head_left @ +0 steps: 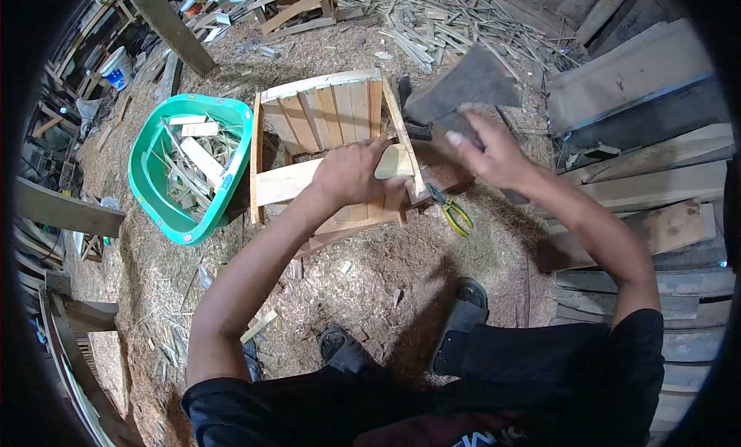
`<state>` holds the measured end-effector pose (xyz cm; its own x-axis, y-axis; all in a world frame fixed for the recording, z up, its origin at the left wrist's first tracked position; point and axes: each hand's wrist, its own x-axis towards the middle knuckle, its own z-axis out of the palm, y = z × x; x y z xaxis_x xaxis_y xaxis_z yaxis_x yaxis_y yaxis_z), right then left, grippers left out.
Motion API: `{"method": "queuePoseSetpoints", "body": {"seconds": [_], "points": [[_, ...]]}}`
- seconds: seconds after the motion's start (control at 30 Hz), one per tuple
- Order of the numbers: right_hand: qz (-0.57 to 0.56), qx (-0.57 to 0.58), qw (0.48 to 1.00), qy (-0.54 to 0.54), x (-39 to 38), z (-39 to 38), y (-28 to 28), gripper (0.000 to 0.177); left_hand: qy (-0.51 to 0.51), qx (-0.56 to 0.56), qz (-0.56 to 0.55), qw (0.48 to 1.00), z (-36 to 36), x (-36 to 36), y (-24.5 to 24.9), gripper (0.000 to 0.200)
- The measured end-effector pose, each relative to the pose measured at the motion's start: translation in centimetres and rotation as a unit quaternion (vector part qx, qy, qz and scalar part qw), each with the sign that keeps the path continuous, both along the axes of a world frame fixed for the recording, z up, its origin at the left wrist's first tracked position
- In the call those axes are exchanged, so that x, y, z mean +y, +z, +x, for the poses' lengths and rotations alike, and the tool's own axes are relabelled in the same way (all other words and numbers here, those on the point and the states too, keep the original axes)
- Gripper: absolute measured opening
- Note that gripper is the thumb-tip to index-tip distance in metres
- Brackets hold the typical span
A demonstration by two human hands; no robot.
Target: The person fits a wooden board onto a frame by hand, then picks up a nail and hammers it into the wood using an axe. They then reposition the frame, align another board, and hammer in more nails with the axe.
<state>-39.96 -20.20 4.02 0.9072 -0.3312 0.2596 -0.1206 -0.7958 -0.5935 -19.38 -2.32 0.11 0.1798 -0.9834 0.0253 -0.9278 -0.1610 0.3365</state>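
A slatted wooden frame (340,111), like a small crate, lies on the floor in front of me. My left hand (355,171) is closed over a pale wooden board (289,183) across its near side, close to the right corner post (403,131). To the right of that post, my right hand (490,150) is raised with curled, slightly blurred fingers. A dark object (419,132) lies between it and the post; I cannot make out whether the hand holds it. Pliers with yellow handles (457,215) lie just below the post.
A green plastic tub (137,165) with wood offcuts stands left of the frame. A dark flat panel (471,80) is behind my right hand. Stacked planks (641,169) line the right side, thin sticks (432,30) pile up at the back, and a post (170,30) rises back left.
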Motion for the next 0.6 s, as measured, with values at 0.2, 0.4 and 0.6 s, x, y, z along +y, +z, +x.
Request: {"method": "queuePoseSetpoints", "body": {"seconds": [0.2, 0.4, 0.6], "points": [[-0.07, 0.121, 0.987, 0.075, -0.7, -0.2, -0.5, 0.051, 0.005, -0.006, 0.02, 1.0, -0.2, -0.1, 0.4, 0.08], [0.185, 0.119, 0.975, -0.033, 0.3, 0.1, 1.7, 0.044, 0.001, 0.001, 0.015, 1.0, -0.2, -0.1, 0.4, 0.08], [-0.031, 0.148, 0.984, 0.09, -2.0, -0.1, -1.1, 0.043, 0.009, 0.005, 0.039, 0.999, -0.2, -0.2, 0.6, 0.078]]}}
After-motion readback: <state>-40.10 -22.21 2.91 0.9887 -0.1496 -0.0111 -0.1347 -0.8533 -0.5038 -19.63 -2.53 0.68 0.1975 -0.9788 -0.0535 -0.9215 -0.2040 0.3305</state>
